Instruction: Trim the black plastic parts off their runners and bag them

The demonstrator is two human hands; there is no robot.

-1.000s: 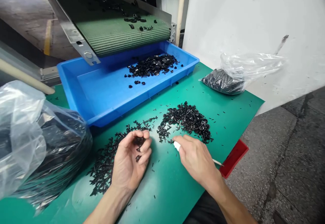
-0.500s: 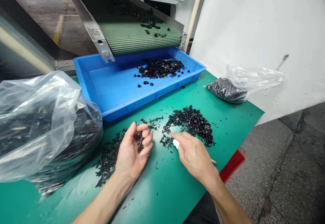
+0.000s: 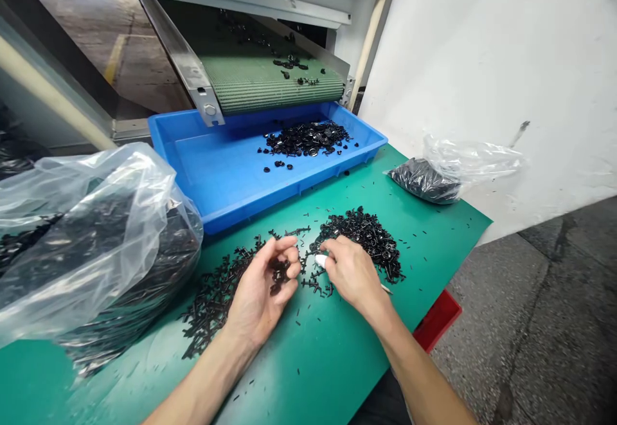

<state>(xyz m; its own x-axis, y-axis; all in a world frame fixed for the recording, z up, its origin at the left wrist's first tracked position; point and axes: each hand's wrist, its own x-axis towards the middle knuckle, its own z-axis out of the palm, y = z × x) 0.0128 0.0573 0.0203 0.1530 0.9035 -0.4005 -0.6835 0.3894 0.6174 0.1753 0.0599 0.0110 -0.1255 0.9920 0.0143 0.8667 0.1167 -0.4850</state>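
Note:
My left hand (image 3: 260, 290) lies palm up on the green mat (image 3: 337, 361), its fingers curled around several small black plastic parts (image 3: 278, 272). My right hand (image 3: 349, 271) is close beside it and grips a thin tool with a white tip (image 3: 321, 260), the stick's rear end poking out behind the palm. The tip sits at the near edge of a pile of black parts (image 3: 361, 235). A second spread of black sprue pieces (image 3: 216, 293) lies left of my left hand.
A blue tray (image 3: 216, 174) holding black round parts stands under the end of a green conveyor belt (image 3: 270, 84). A big clear bag of black parts (image 3: 91, 245) fills the left side. A smaller bag (image 3: 434, 177) lies at the right by the white wall. A red bin (image 3: 436, 319) hangs below the table edge.
My right hand has moved left and away from me, closing on my left hand. My left hand's fingers stay curled on the parts. The view has shifted, so the big bag looks nearer.

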